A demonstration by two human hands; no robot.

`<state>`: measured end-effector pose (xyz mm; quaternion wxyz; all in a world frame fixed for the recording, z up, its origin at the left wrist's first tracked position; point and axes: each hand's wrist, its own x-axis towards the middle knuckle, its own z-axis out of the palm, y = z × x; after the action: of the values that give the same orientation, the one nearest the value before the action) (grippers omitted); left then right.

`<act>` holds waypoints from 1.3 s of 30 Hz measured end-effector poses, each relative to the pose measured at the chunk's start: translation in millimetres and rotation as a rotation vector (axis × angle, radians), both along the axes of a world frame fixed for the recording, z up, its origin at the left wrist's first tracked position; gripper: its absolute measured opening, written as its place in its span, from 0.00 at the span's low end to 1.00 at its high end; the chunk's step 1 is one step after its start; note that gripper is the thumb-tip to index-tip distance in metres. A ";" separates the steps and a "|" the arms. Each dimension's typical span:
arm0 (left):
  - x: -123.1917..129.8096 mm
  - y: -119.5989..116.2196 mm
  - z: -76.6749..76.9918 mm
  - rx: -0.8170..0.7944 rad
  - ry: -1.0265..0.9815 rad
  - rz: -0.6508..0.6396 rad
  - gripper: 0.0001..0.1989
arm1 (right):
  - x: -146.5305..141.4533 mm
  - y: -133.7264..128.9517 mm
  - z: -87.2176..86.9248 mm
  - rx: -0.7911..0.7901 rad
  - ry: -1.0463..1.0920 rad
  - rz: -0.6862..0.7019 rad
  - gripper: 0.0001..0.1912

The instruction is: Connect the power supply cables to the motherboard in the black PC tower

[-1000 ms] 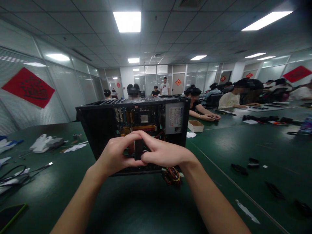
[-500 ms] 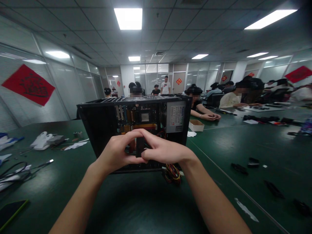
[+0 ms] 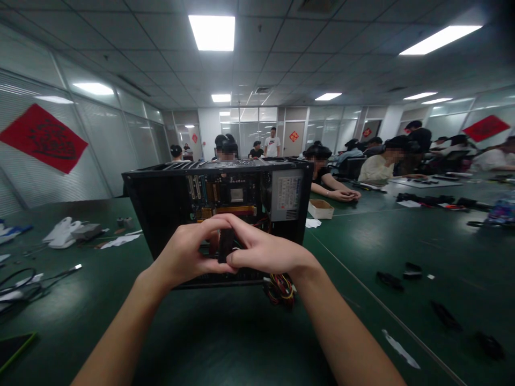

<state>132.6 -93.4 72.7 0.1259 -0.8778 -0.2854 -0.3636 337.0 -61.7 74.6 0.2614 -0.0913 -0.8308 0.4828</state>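
Note:
My left hand (image 3: pixel 185 252) and my right hand (image 3: pixel 263 249) are raised in front of an open black computer case (image 3: pixel 164 214). Their fingertips meet at top and bottom, each thumb apart from its fingers, leaving a gap between the hands. Through this gap shows a dark upright part (image 3: pixel 226 245); I cannot tell whether it belongs to the case, and neither hand is plainly gripping it. Inside the case I see a motherboard (image 3: pixel 225 188) and a silver power supply (image 3: pixel 286 194). A bundle of coloured cables (image 3: pixel 280 288) hangs at its lower right.
A small open box (image 3: pixel 321 209) stands right of the case. Dark small parts (image 3: pixel 390 280) lie on the green table (image 3: pixel 362 236). To the left are white plastic bags (image 3: pixel 61 232), cables (image 3: pixel 40 289) and a green-edged dark item (image 3: pixel 16 346). People (image 3: pixel 317 166) sit beyond.
The whole view has shifted slightly, so the case and table items appear a little further left. My hands keep the same touching pose.

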 end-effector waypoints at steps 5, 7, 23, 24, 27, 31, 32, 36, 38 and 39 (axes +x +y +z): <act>1.5 0.3 0.6 0.059 0.020 0.017 0.31 | 4.3 -2.3 5.2 0.046 0.011 -0.005 0.37; 2.1 1.2 0.4 0.097 0.034 0.023 0.30 | 7.2 -3.3 8.1 0.075 0.013 -0.024 0.38; 12.6 7.8 -2.6 0.213 0.090 0.060 0.28 | 18.3 10.7 6.7 0.193 -0.041 -0.139 0.38; 13.0 7.9 -2.1 0.233 0.091 0.059 0.28 | 19.2 11.8 7.0 0.189 -0.036 -0.128 0.39; 13.0 7.9 -0.2 0.282 0.086 0.064 0.28 | 22.0 9.1 9.4 0.207 -0.050 -0.126 0.39; 12.0 8.7 0.6 0.306 0.083 0.066 0.25 | 23.4 -1.0 11.7 0.264 -0.104 -0.181 0.37; 11.8 9.0 0.5 0.310 0.087 0.071 0.25 | 23.2 -2.7 11.7 0.271 -0.110 -0.199 0.37; 11.7 10.2 -0.7 0.318 0.100 0.094 0.25 | 22.2 -4.4 11.2 0.289 -0.116 -0.230 0.36; 11.6 10.7 -1.3 0.309 0.102 0.092 0.25 | 22.1 -3.9 11.8 0.294 -0.108 -0.212 0.36; 11.5 11.0 -1.5 0.302 0.101 0.089 0.25 | 22.1 -3.8 12.2 0.294 -0.104 -0.203 0.36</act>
<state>144.1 -82.5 71.2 0.2868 -0.8525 -0.2594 -0.3518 359.1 -65.4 86.9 0.2762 -0.1604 -0.8913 0.3219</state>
